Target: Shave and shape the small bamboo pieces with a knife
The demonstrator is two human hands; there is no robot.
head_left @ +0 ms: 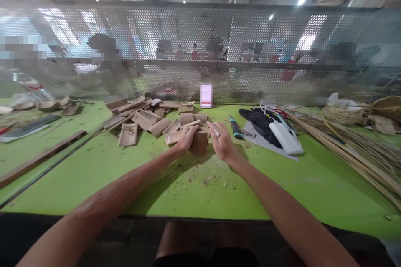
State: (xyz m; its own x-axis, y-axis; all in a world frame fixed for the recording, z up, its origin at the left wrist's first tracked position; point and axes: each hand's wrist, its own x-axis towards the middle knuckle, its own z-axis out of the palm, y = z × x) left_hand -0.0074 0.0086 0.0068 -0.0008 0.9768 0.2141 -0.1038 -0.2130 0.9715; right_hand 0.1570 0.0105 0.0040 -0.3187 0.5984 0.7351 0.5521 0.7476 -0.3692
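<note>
- Left hand (185, 139) curled over the near left side of a brown block (198, 142), fingers closed on it, at the middle of the green table (94, 175).
- Right hand (223, 141) just right of the block, fingers pinched around a thin pale sliver (216, 132) pointing toward the block's top; touching the block or not, cannot tell.
- Block standing on the table at the near edge of a pile of flat brown pieces (147, 119) spread far and left of it.
- Small shavings (206, 179) scattered on the table just near of the block, between the forearms.
- Knife with a teal and black handle (235, 128) lying right of the right hand, beside a black cloth (258, 121) and a white pouch (285, 137).
- Long thin strips (344, 150) bundled along the right side of the table.
- Small pink and white card (206, 95) upright at the far edge, against a perforated metal screen (282, 41).
- Blurred people visible beyond the screen.
</note>
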